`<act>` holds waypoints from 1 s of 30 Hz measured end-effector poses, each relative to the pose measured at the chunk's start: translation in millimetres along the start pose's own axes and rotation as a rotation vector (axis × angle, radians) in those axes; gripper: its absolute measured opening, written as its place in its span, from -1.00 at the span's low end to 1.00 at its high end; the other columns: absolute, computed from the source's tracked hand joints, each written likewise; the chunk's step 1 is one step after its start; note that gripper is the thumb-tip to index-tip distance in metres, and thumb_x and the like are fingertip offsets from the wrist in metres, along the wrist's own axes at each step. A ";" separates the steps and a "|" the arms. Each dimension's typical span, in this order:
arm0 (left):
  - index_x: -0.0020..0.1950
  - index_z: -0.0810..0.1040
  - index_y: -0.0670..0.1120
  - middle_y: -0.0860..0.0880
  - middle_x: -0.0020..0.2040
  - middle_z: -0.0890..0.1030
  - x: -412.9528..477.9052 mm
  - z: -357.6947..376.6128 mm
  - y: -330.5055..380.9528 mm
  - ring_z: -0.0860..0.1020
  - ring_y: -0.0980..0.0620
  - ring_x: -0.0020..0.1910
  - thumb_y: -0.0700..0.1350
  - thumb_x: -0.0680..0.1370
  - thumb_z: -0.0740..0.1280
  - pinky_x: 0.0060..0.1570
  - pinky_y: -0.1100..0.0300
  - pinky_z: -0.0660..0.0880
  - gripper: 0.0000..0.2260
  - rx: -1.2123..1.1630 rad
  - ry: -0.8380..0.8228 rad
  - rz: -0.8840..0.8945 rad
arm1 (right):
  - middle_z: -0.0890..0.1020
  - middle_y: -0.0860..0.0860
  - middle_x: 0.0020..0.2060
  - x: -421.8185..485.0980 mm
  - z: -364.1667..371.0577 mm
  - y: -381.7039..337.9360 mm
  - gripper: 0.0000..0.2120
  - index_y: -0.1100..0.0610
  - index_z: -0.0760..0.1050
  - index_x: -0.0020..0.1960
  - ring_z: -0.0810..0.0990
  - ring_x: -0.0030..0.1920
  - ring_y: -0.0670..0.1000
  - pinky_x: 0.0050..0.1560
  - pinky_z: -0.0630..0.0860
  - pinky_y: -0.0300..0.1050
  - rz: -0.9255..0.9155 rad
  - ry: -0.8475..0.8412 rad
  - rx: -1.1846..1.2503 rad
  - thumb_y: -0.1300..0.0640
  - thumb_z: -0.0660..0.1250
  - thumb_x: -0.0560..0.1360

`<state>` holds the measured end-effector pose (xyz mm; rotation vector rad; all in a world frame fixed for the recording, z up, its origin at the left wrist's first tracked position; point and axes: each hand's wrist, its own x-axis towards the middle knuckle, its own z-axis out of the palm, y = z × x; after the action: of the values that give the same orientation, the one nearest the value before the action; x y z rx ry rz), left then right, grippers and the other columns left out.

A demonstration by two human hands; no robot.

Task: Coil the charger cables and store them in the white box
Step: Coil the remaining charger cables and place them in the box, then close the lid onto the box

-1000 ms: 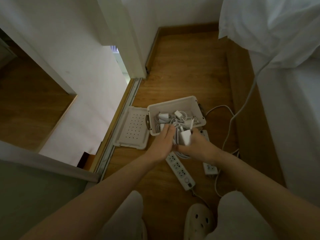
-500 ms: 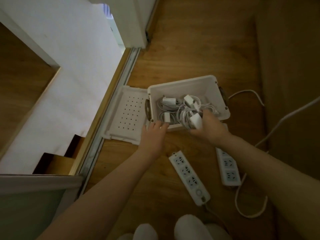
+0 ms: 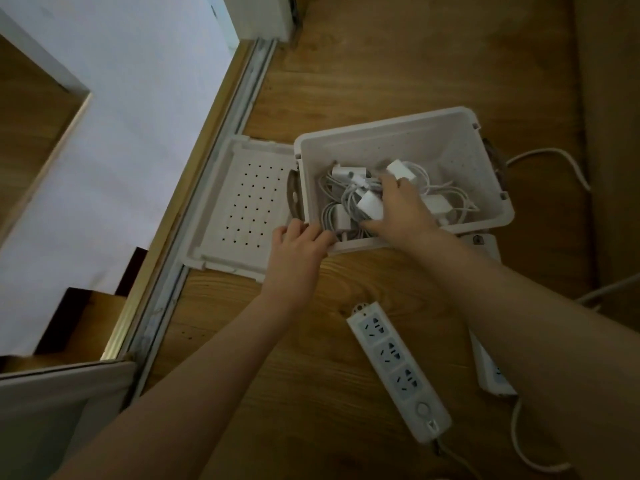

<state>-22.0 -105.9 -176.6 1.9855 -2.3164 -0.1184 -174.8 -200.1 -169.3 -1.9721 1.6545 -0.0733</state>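
On the wooden floor, the right hand reaches into the open white plastic box, clasping a white cable-wrapped charger block, while the left hand grips the box's near left rim.

Of the person, two forearms and two hands were shown. The left forearm and the right forearm were seen bare along their whole visible length, from the lower edge of the view up to the wrists. Each was drawn broad near the camera and narrowed toward the wrist. The left hand and the right hand were likewise seen bare, viewed from the back, with the knuckles only faintly marked. The fingers were shown as short and rounded; their nails could not be made out in the dim light.
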 end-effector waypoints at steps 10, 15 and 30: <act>0.16 0.44 -0.19 -0.14 0.10 0.47 -45.5 32.7 -27.1 0.49 -0.08 0.03 -0.30 0.46 0.30 0.05 0.06 0.42 -0.73 -0.119 0.015 -0.314 | -0.07 0.17 0.53 -22.0 16.8 10.9 -0.37 0.27 -0.15 0.52 -0.09 0.53 0.13 0.52 -0.03 0.04 0.029 -0.037 -0.146 -0.06 -0.02 0.63; 0.41 0.24 -0.11 -0.08 0.35 0.35 -56.5 54.3 -41.0 0.30 -0.05 0.36 -0.05 0.56 0.25 0.35 0.04 0.18 -0.55 -0.029 -0.314 -0.395 | 0.41 0.06 0.26 -65.3 30.6 4.5 -0.66 0.15 0.34 0.34 0.34 0.30 0.04 0.36 0.24 -0.09 -0.282 0.099 -0.136 0.07 0.16 0.59; -0.13 0.42 -0.19 -0.13 -0.22 0.46 -46.3 49.2 -29.2 0.43 -0.08 -0.27 -0.07 0.49 0.26 -0.27 0.04 0.42 -0.83 0.113 -0.022 -0.398 | 0.49 -0.01 0.17 -61.6 20.3 0.6 -0.53 0.04 0.44 0.29 0.37 0.25 0.01 0.31 0.29 -0.08 -0.192 -0.008 -0.095 0.37 0.32 0.43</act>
<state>7.9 -64.6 -229.6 2.4882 -1.9467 -0.0350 -182.2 -135.7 -167.9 -2.1962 1.4842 -0.0595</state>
